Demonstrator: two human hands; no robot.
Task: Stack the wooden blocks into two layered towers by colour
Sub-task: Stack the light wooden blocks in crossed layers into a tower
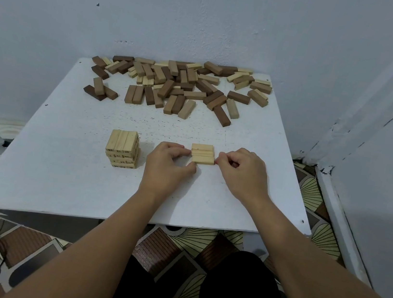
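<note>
Three pale blocks [202, 153] lie flat side by side on the white board [59, 180], just right of the light tower [123, 148]. My left hand [167, 163] pinches their left ends and my right hand [240, 170] their right ends, I reckon to square the layer. Looks like a base layer, smooth light wood, edges nearly flush. The tower is several layers, crossed, with printed numbers. The mixed pile [179, 85], brown and pale, sits well behind the tower by the wall [209, 11].
</note>
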